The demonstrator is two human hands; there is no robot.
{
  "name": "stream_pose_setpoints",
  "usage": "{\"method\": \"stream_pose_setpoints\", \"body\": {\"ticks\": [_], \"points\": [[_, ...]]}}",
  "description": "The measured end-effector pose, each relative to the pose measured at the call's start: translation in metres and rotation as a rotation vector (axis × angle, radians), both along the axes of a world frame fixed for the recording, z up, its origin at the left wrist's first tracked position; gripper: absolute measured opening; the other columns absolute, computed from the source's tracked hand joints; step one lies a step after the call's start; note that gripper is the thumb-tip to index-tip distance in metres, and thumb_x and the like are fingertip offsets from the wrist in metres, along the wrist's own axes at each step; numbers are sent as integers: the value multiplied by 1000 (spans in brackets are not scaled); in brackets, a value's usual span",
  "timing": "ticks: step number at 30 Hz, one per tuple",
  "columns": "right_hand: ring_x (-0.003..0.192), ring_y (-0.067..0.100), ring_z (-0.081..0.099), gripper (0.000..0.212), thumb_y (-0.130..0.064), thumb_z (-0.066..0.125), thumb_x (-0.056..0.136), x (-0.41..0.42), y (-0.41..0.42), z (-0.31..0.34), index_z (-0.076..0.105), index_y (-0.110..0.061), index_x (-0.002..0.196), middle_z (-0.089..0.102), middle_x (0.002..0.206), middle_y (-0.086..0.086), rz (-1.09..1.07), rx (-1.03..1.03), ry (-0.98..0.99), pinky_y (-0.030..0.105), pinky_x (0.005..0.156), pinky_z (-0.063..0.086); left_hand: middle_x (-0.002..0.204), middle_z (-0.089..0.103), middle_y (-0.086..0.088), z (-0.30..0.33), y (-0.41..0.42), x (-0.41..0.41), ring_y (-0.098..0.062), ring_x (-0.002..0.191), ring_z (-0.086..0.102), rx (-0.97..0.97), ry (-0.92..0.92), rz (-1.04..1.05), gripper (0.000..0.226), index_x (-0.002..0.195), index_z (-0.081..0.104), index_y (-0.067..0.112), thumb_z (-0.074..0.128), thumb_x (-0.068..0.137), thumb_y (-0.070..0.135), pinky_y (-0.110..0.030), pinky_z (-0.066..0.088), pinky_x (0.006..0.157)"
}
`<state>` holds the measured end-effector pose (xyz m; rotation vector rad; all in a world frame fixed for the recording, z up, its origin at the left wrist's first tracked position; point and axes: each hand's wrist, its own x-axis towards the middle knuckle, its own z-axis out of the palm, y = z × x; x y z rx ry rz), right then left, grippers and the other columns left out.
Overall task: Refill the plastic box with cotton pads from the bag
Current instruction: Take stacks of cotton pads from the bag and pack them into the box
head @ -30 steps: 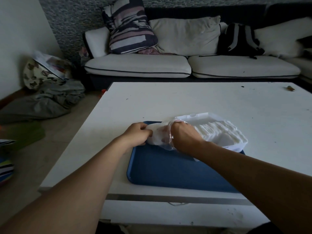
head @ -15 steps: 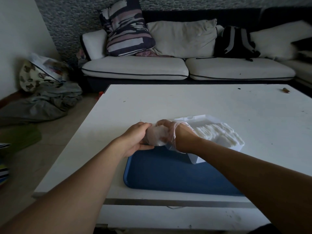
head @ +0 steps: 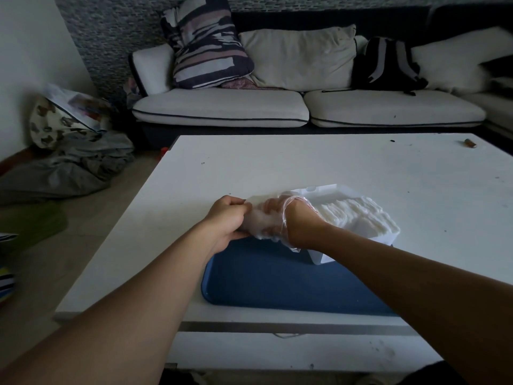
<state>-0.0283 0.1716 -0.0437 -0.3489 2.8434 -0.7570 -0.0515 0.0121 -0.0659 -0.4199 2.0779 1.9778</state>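
Two hands work the bag (head: 259,218) over the tray (head: 277,279): left hand (head: 226,218) pinches its limp, slippery film; right hand (head: 291,218) reaches inside, fingers unclear. Pads, light and soft, suit stack-edge pinching. Behind, the box (head: 330,194) holds pads (head: 358,215).

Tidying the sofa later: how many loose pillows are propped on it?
3 visible: a striped pillow at the left, a cream pillow beside it, a white pillow at the right. More may be out of frame.

No text (nor any label) is legible.

Right hand (head: 301,222) deeper in bag (head: 259,215) (wrist-deep)
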Motion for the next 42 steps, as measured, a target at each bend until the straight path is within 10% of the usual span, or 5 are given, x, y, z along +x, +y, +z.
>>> {"method": "stream_pose_setpoints", "body": {"ticks": [7, 12, 19, 31, 42], "points": [[97, 22, 58, 36, -20, 76, 87, 6, 12, -10, 65, -6, 118, 58, 103, 0, 73, -88, 136, 34, 93, 49, 115, 66, -12, -9, -2, -8, -27, 103, 66, 6, -13, 66, 17, 119, 59, 8, 55, 102, 10, -42, 61, 81], [75, 19, 56, 27, -6, 71, 86, 10, 22, 1, 60, -12, 110, 54, 82, -3, 33, -196, 79, 7, 52, 37, 113, 67, -13, -16, -7, -17, -26, 100, 66, 20, 10, 148, 14, 114, 60, 7, 54, 101, 8, -40, 61, 83], [59, -6, 55, 31, -8, 84, 70, 19, 62, 18, 63, -15, 92, 64, 93, -4, 46, -173, 9, 9, 55, 49, 117, 65, -10, -26, -10, -18, -25, 107, 64, -18, 3, 166, 17, 113, 59, 10, 55, 98, 3, -32, 57, 81], [101, 33, 71, 42, 4, 69, 87, 32, 86, 49, 51, 1, 125, 64, 114, 19, 7, -919, -246, 37, 62, 62, 108, 66, -23, 32, 19, 6, -35, 96, 64, -419, 323, 242, 49, 107, 63, 0, 52, 93, 46, -34, 44, 68], [89, 28, 65, 49, 7, 48, 70, 29, 57, 51, 63, 1, 116, 68, 98, 22, 130, -858, -81, 40, 79, 53, 97, 72, -13, 79, 69, 60, -29, 93, 66, 430, 95, -142, 55, 115, 68, 8, 50, 98, 56, -51, 52, 98]]}}
